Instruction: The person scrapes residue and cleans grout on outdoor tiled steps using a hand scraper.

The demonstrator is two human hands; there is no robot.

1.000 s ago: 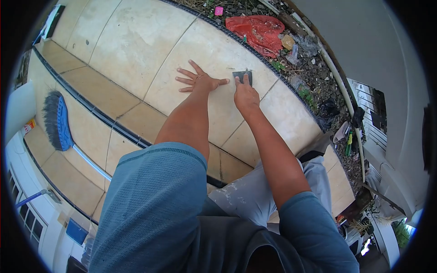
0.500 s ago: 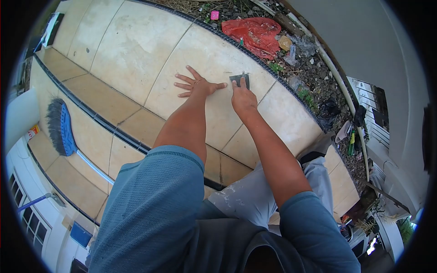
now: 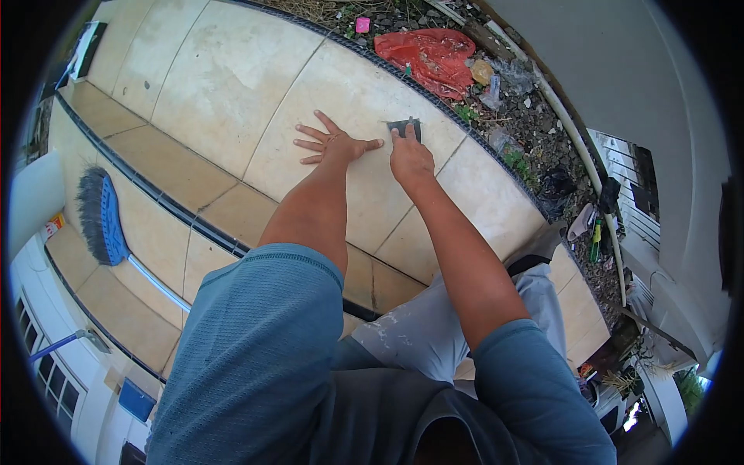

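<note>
My left hand lies with its fingers spread on a pale beige floor tile, holding nothing. To its right, my right hand grips a small, dark, flat scraper, with fingers extended along it. The scraper is against the same tile, near a faint dark mark at its upper edge. How the palm and thumb hold the scraper is hidden under the hand.
A dark trim edge borders the tiles, with gravel, a red plastic bag and a pink object beyond. A step runs below. At left lies a blue broom. A white pipe curves along the right.
My right hand and the scraper have shifted slightly up and left across the tile. My left hand stays planted, with the whole view shifting slightly.
</note>
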